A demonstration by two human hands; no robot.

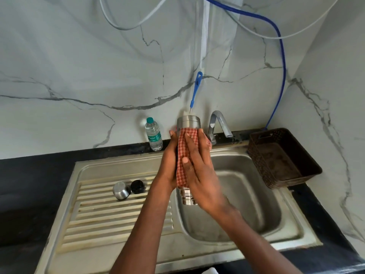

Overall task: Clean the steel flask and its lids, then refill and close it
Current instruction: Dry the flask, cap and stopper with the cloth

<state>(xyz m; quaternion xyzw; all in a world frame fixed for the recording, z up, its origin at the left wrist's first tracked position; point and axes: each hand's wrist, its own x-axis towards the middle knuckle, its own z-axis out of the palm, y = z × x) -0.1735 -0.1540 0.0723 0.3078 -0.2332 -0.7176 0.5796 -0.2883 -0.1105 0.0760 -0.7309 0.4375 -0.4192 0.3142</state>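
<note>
Flask [188,122] up over the sink [246,194], wrapped in cloth [182,155]: drying step! Left hand [169,155] grips behind it, right hand [199,167] presses flat-fingered. Cup [120,190] and stopper [137,186] wait at eight o'clock (refill next, probably from the bottle [154,135]).

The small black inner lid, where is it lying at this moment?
In the head view the small black inner lid lies on the ribbed steel drainboard, left of the sink basin, right beside the round steel cap.
</note>
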